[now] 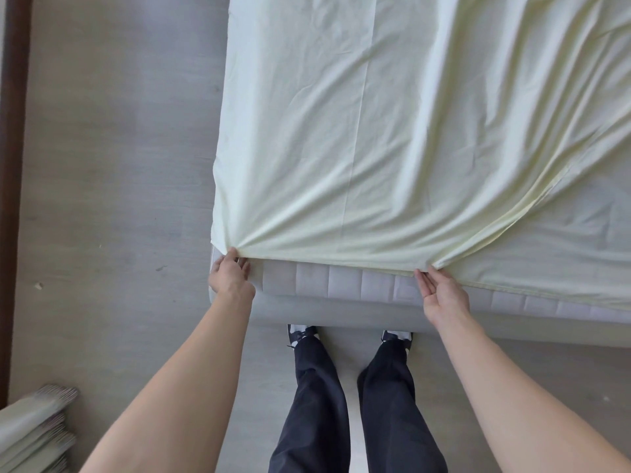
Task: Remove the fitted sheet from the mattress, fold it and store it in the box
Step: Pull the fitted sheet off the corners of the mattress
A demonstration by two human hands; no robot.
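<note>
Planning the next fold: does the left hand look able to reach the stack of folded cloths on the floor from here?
Probably not: the left hand pinches the sheet, and the stack lies behind it.

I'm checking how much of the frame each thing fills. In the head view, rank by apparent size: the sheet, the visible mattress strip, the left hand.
1. sheet
2. mattress strip
3. left hand, though nearer the camera

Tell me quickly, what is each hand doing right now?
Left hand: closed, pinching the sheet at its near left corner.
Right hand: closed, pinching the sheet's near edge further right.
</note>
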